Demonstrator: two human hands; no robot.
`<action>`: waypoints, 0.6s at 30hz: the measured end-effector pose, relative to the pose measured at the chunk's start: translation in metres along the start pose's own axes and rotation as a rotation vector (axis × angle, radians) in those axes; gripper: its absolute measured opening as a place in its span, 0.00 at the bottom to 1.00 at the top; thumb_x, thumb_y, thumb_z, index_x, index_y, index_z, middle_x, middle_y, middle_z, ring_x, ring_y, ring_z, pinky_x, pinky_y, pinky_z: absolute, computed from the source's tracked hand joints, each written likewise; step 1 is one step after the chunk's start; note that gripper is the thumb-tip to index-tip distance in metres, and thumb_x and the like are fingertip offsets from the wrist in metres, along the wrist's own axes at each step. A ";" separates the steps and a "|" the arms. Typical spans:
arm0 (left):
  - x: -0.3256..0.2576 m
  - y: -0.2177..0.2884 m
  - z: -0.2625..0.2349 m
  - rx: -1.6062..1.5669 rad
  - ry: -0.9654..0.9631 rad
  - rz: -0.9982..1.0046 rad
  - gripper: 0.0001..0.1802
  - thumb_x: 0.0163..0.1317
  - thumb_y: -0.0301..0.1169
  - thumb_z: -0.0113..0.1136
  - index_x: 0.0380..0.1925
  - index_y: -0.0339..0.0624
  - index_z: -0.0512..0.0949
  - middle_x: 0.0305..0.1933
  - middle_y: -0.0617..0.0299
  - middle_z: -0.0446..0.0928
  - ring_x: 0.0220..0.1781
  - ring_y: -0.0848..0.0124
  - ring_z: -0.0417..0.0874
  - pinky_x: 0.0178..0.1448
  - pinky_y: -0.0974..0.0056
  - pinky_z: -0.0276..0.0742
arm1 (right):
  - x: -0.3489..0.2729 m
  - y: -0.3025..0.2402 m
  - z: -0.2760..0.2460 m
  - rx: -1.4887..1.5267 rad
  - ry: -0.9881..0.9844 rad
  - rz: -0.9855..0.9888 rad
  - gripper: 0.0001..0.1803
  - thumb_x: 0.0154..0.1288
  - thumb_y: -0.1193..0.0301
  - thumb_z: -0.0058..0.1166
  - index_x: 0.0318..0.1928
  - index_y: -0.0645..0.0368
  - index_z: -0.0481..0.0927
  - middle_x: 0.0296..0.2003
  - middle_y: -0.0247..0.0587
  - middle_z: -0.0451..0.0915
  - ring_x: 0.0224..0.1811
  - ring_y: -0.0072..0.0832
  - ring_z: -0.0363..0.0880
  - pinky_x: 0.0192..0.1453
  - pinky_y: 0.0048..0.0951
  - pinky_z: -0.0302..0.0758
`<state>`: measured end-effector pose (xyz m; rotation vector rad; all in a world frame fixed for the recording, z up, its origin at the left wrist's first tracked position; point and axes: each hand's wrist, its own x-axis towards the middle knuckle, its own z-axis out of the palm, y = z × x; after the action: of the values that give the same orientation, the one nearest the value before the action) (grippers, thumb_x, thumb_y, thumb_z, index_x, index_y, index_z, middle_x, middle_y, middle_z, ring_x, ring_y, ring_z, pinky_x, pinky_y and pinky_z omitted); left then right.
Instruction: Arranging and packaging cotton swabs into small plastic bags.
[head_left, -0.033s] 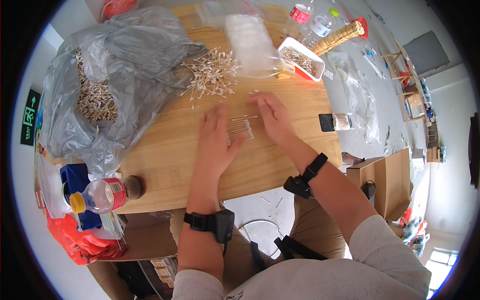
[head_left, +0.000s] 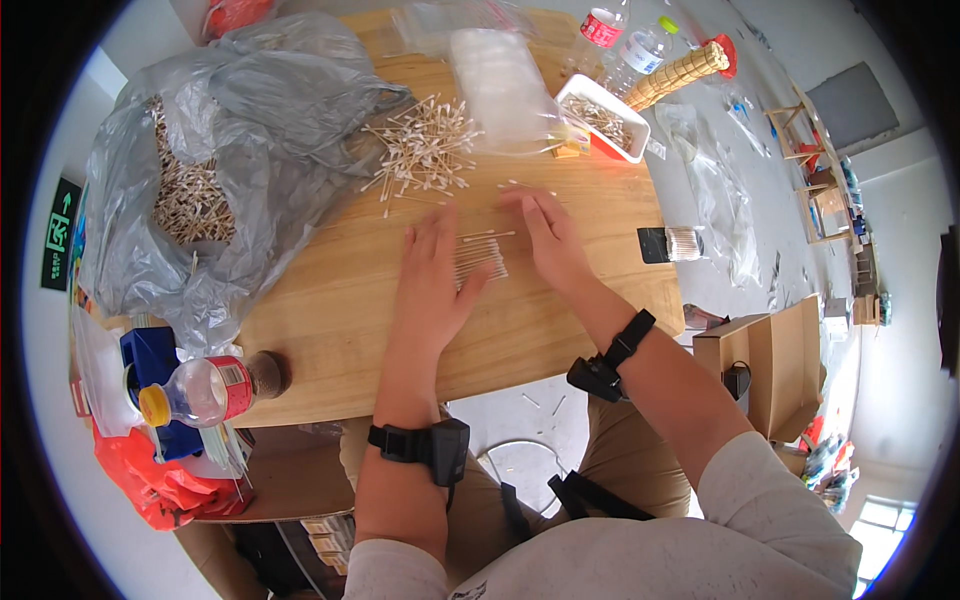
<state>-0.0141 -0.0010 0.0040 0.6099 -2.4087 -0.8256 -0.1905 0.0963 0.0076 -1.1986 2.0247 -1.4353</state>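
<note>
Seen from my head, my left hand [head_left: 432,270] lies open over the tabletop [head_left: 330,335], fingers stretched forward together and thumb out to the side, its inner edge beside a neat row of cotton swabs [head_left: 480,258] that sits between my two hands. My right hand [head_left: 545,240] is partly curled on the other side, fingers pointing in toward the left; I cannot tell whether they grip anything. A single loose swab [head_left: 528,187] lies just beyond those fingertips. Ahead of my left hand spreads a jumbled pile of swabs [head_left: 425,150], near a gray plastic bag [head_left: 290,75] that bulges with more of them. Clear plastic bags [head_left: 490,80] lie at the far side, next to a white tray [head_left: 641,145] of swabs. A bottle with a yellow cap [head_left: 205,392] is at the left, and a small swab bundle [head_left: 683,244] sits at the right edge.
</note>
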 end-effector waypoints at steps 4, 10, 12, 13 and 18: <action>0.000 0.000 0.003 -0.121 -0.011 0.020 0.34 0.74 0.38 0.55 0.74 0.35 0.59 0.65 0.41 0.75 0.74 0.46 0.68 0.82 0.45 0.50 | -0.015 -0.008 0.019 0.496 0.095 0.191 0.24 0.86 0.57 0.34 0.59 0.60 0.79 0.60 0.38 0.79 0.65 0.30 0.74 0.73 0.34 0.67; 0.004 0.007 0.004 -0.348 -0.017 -0.053 0.28 0.77 0.37 0.49 0.70 0.31 0.64 0.61 0.41 0.77 0.67 0.45 0.73 0.78 0.45 0.59 | -0.015 -0.010 0.035 0.703 0.038 0.196 0.26 0.86 0.54 0.32 0.62 0.61 0.75 0.61 0.43 0.77 0.68 0.32 0.70 0.77 0.34 0.62; 0.003 0.012 0.007 -0.461 -0.004 -0.123 0.28 0.75 0.36 0.52 0.70 0.33 0.65 0.60 0.43 0.77 0.66 0.46 0.74 0.75 0.45 0.63 | -0.015 -0.008 0.037 0.759 0.030 0.199 0.26 0.86 0.54 0.32 0.62 0.61 0.75 0.62 0.44 0.76 0.69 0.32 0.70 0.77 0.35 0.62; 0.003 0.013 0.009 -0.574 0.011 -0.194 0.29 0.73 0.35 0.56 0.69 0.34 0.65 0.60 0.45 0.78 0.65 0.46 0.75 0.72 0.46 0.66 | -0.015 -0.007 0.037 0.814 0.022 0.203 0.26 0.86 0.54 0.32 0.62 0.61 0.74 0.63 0.45 0.75 0.70 0.32 0.69 0.77 0.35 0.61; 0.006 0.011 0.000 -0.255 -0.055 0.003 0.34 0.57 0.30 0.72 0.64 0.38 0.72 0.61 0.48 0.78 0.65 0.50 0.76 0.69 0.51 0.71 | -0.015 -0.009 0.027 0.715 0.081 0.193 0.25 0.86 0.56 0.32 0.61 0.62 0.75 0.60 0.44 0.78 0.68 0.31 0.72 0.77 0.35 0.63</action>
<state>-0.0213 0.0037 0.0126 0.4889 -2.3000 -1.1391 -0.1589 0.0923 0.0028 -0.6285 1.4029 -1.8853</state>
